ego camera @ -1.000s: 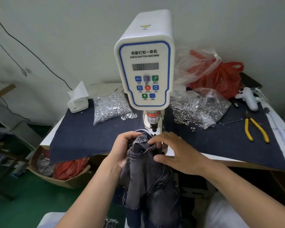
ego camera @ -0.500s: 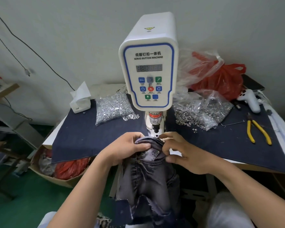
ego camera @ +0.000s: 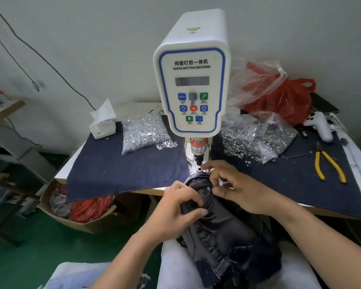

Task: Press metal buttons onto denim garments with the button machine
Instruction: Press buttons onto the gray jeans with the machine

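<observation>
Denim-covered table (ego camera: 117,174); both hands (ego camera: 175,211) (ego camera: 236,190) pinch faded grey jeans (ego camera: 219,226) under machine (ego camera: 192,90).

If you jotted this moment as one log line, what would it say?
step: positioning waistband | left hand: grips denim garment | right hand: pinches waistband beside die | button machine: punch raised

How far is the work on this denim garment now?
Done: one metal button already sits on the denim garment. In hand: the left hand and the right hand grip the waistband just below the button machine, near its lower die. Left: the next press.
</observation>
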